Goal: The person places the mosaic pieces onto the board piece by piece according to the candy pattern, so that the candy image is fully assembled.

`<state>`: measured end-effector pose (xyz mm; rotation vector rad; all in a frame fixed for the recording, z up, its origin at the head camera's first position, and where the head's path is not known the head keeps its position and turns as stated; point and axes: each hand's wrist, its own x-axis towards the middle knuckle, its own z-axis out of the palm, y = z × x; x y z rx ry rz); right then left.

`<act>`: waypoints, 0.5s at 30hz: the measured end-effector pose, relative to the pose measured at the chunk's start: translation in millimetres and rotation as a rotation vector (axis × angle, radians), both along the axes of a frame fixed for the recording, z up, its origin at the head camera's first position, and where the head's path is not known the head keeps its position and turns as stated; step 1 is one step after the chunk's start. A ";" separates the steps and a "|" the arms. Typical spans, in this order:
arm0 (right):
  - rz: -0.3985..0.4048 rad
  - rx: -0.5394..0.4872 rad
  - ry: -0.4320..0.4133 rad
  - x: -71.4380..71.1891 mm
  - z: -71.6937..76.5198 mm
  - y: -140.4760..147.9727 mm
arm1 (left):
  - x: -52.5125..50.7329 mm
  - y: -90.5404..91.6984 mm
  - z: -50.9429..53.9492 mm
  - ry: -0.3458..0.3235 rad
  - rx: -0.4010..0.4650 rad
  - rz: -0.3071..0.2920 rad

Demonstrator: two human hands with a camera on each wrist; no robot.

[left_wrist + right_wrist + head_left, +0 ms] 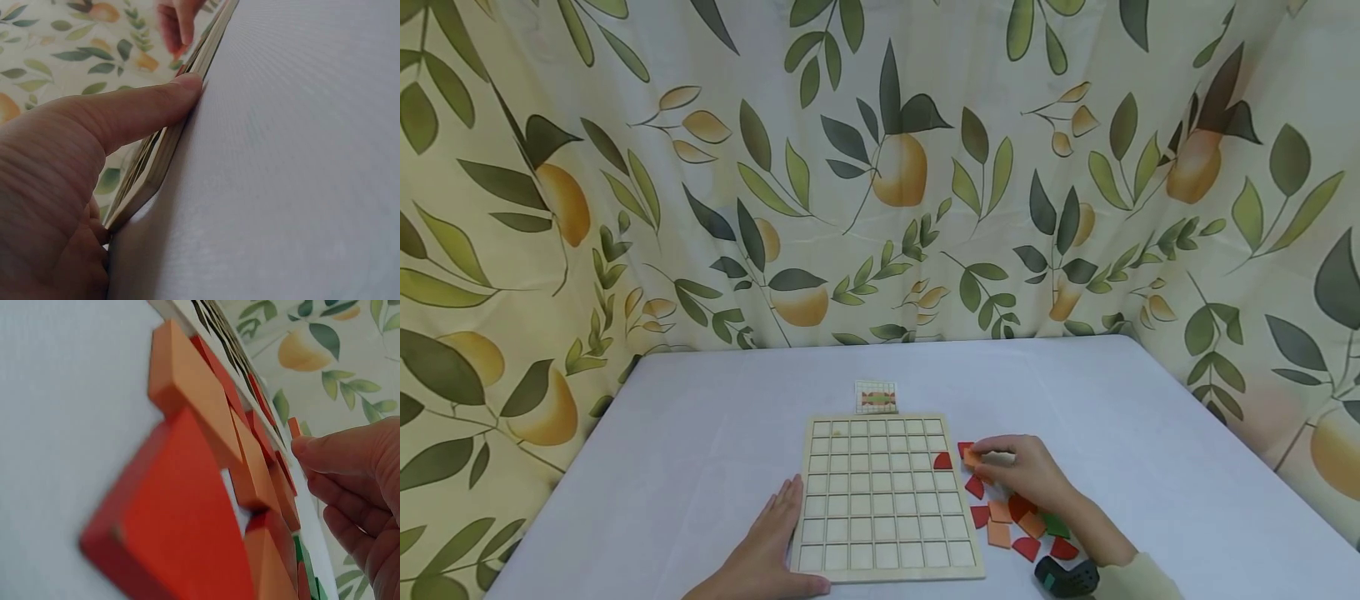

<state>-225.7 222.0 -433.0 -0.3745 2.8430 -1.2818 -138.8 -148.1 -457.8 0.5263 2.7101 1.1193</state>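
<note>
A pale wooden grid board lies on the table, with one red rounded piece in a cell near its right edge. My left hand rests against the board's left side, fingers straight; its thumb lies along the front edge, touching the rim in the left wrist view. Just right of the board, my right hand pinches an orange square tile between thumb and fingers. The tile's edge shows above the thumb in the right wrist view. Beneath the hand are loose red, orange and green pieces.
A small pattern card sits at the board's far edge, printed with a red, orange and green design. A dark wrist device is by the right sleeve. A white cloth covers the table, and a patterned curtain hangs behind it.
</note>
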 end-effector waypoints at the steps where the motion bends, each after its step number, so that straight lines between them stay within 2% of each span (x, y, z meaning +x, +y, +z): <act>1: 0.014 -0.002 0.006 0.1 0.1 -1.4 | 0.1 0.1 0.1 -0.003 0.000 0.002; 15: 0.180 -0.026 0.079 3.5 1.0 -12.2 | 0.8 1.2 2.3 -0.020 0.003 0.010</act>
